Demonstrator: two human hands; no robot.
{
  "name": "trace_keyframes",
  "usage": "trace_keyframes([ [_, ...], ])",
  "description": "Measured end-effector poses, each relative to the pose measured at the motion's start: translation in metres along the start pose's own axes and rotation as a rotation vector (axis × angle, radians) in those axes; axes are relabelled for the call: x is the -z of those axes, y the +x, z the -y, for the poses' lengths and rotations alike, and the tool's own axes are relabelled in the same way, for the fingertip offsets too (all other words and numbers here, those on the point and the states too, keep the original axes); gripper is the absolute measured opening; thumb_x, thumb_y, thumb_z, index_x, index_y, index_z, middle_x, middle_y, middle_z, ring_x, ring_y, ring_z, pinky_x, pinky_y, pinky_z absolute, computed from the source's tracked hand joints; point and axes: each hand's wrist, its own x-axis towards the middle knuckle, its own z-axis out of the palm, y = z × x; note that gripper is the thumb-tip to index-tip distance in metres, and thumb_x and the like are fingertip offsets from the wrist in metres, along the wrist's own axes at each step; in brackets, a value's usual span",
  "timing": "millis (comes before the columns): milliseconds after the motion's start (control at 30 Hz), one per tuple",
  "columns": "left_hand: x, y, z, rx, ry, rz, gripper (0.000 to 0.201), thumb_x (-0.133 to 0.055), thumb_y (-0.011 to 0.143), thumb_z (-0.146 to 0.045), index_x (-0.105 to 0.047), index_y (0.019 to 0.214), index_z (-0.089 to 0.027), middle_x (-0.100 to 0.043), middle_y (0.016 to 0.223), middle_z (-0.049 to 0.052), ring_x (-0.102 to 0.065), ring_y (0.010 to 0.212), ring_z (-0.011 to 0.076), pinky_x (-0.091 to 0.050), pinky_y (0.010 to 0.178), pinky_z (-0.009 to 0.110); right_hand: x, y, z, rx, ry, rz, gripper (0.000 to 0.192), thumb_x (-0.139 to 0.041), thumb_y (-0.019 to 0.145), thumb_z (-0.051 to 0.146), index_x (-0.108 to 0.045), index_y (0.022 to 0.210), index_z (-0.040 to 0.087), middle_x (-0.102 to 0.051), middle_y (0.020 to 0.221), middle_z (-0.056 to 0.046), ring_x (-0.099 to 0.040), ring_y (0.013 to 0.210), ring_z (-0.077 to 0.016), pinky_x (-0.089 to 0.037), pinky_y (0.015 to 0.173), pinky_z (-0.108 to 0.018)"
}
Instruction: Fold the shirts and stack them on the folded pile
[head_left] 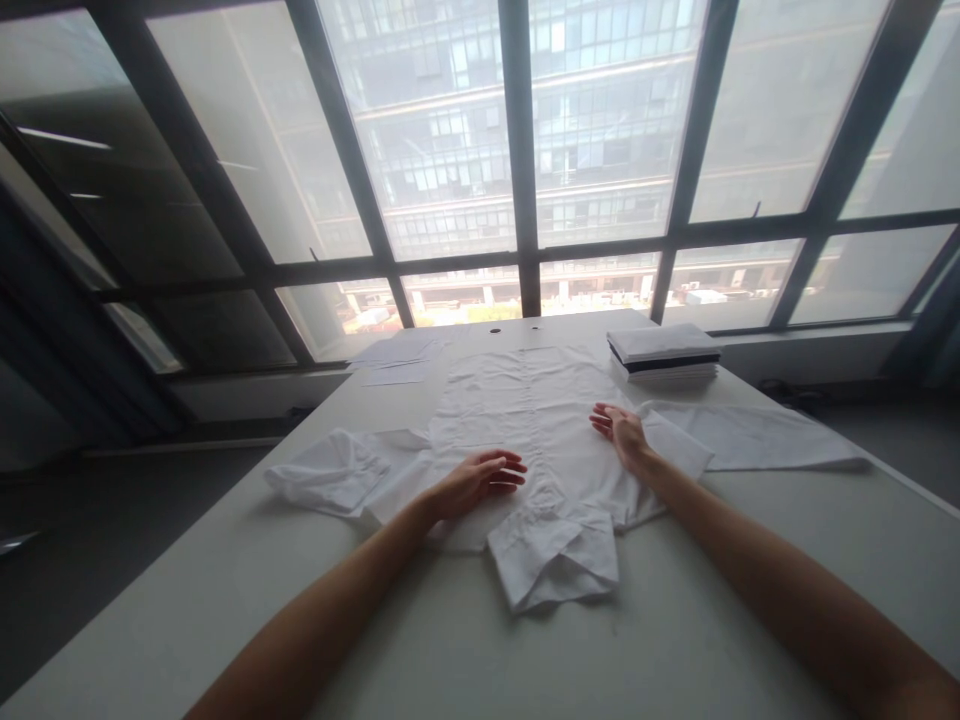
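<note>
A white button-up shirt [536, 420] lies spread flat on the pale table [750, 600], collar [559, 565] toward me and hem toward the window. My left hand [480, 480] rests palm down on the shirt's left shoulder area, fingers apart. On the right side of the shirt's chest lies my right hand [621, 430], also flat with fingers spread. The left sleeve [334, 470] is bunched at the left, and the right sleeve [757, 435] stretches out straight to the right. Neither hand holds anything.
A stack of folded garments [664, 355], white with one dark layer, sits at the table's far right corner. Loose sheets of paper [394, 358] lie at the far left. Large windows [517, 150] stand right behind the table; floor drops away on both sides.
</note>
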Motion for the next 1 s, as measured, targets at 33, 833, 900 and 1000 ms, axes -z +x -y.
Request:
trace_keyframes([
  [33, 0.001, 0.002, 0.001, 0.001, -0.014, -0.026, 0.024, -0.071, 0.09, -0.029, -0.072, 0.11, -0.015, -0.073, 0.116, 0.017, -0.071, 0.103, 0.0277, -0.052, 0.096, 0.04, 0.0, 0.0, 0.001, 0.002, -0.005, -0.002, 0.015, -0.058, 0.083, 0.021, -0.07, 0.092, 0.019, -0.075, 0.109, -0.01, -0.074, 0.085, -0.0196, -0.06, 0.092, -0.04],
  [833, 0.017, 0.008, 0.007, 0.009, -0.163, -0.097, 0.026, -0.073, 0.087, -0.018, -0.069, 0.112, -0.012, -0.072, 0.112, 0.014, -0.071, 0.104, 0.0234, -0.052, 0.1, 0.035, 0.002, -0.063, 0.007, 0.02, 0.096, 0.337, 0.031, -0.071, 0.082, 0.05, -0.078, 0.089, 0.021, -0.077, 0.109, -0.013, -0.069, 0.105, -0.0291, -0.054, 0.095, -0.046],
  [900, 0.016, 0.008, 0.007, 0.019, -0.176, -0.098, 0.024, -0.072, 0.087, -0.016, -0.07, 0.111, -0.011, -0.073, 0.109, 0.014, -0.071, 0.103, 0.0228, -0.051, 0.101, 0.035, 0.028, -0.055, 0.014, 0.042, 0.072, 0.29, 0.032, -0.071, 0.081, 0.051, -0.079, 0.089, 0.02, -0.077, 0.108, -0.013, -0.069, 0.105, -0.0291, -0.054, 0.094, -0.045],
  [1000, 0.014, 0.009, 0.006, 0.032, -0.194, -0.1, 0.022, -0.07, 0.089, -0.014, -0.07, 0.11, -0.011, -0.073, 0.107, 0.014, -0.071, 0.102, 0.0223, -0.051, 0.101, 0.034, 0.056, -0.044, 0.026, 0.066, 0.105, 0.173, 0.031, -0.068, 0.082, 0.05, -0.078, 0.092, 0.022, -0.077, 0.106, -0.011, -0.068, 0.107, -0.0284, -0.054, 0.094, -0.044],
])
